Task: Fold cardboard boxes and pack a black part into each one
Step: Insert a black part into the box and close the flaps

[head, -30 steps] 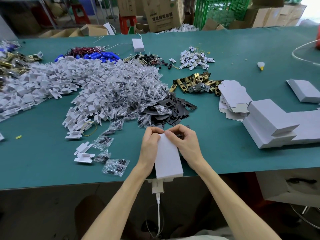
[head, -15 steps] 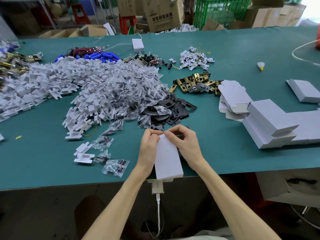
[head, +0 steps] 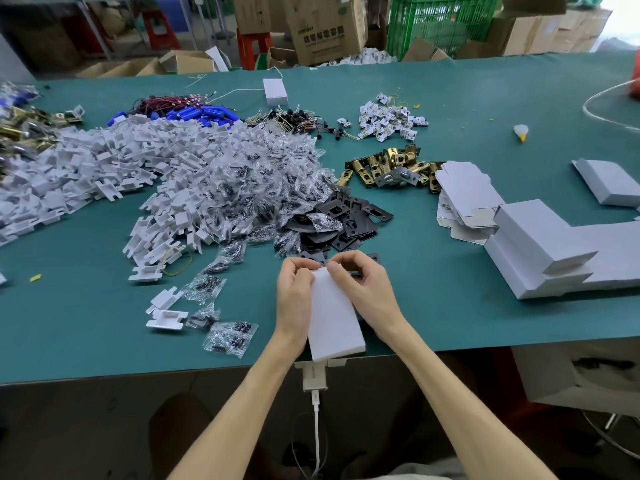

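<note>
A small white cardboard box (head: 334, 317) lies lengthwise at the near edge of the green table (head: 450, 306), its open flaps hanging toward me. My left hand (head: 294, 296) grips its left side, fingers curled over the far end. My right hand (head: 367, 289) grips the right side, thumb and fingers pinching the far end. Black flat parts (head: 343, 226) lie in a pile just beyond my hands. What my fingers do at the box's far end is hidden.
Folded white boxes (head: 554, 258) stack at the right, with flat box blanks (head: 464, 195) behind them. White plastic inserts (head: 104, 168) and bagged screws (head: 249, 188) spread across the left and middle. Brass latches (head: 391, 168) sit beyond the black parts. Loose bags (head: 232, 337) lie near the left hand.
Almost nothing moved. Both hands stay on the box's far end; the fingers shift slightly there.
</note>
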`<state>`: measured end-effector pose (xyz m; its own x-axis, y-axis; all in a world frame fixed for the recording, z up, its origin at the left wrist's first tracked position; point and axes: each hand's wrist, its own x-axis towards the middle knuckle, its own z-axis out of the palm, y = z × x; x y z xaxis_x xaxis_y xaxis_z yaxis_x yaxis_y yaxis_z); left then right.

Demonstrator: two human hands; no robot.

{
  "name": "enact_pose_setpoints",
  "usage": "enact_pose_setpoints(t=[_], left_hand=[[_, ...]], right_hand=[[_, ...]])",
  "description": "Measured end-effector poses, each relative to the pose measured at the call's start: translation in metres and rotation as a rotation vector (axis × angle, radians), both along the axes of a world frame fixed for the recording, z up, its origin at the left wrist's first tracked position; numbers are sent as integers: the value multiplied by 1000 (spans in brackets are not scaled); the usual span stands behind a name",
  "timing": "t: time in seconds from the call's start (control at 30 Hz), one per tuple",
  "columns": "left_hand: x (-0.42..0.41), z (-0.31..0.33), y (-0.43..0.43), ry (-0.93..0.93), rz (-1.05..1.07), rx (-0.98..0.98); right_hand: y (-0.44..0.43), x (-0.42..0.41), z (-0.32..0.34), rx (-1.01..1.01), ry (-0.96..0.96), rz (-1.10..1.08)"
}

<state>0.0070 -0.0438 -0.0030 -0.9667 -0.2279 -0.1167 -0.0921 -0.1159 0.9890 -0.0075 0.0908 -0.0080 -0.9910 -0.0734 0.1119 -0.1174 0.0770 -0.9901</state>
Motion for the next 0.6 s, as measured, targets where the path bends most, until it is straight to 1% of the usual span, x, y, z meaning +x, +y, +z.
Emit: enact_pose_setpoints(t=[0.1,0.17,0.23,0.3,0.43,0.6], left_hand=[[1,0,-1,63,143,51],[2,1,-3,82,185,64],[1,1,-4,65,176,74],[0,2,-4,58,159,82],[-1,1,-5,17,111,71],[-3,2,-8,-29,76,68]], right_hand=[[-2,-1,1,-13,-27,47],[-4,-2,1,42,-7,64],[-6,-3,-1,112,-4,69],[-6,-4,-2,134,-5,61],[-5,-5,-3,-20,-41,7],[-3,-6,-5,-28,-2,6]])
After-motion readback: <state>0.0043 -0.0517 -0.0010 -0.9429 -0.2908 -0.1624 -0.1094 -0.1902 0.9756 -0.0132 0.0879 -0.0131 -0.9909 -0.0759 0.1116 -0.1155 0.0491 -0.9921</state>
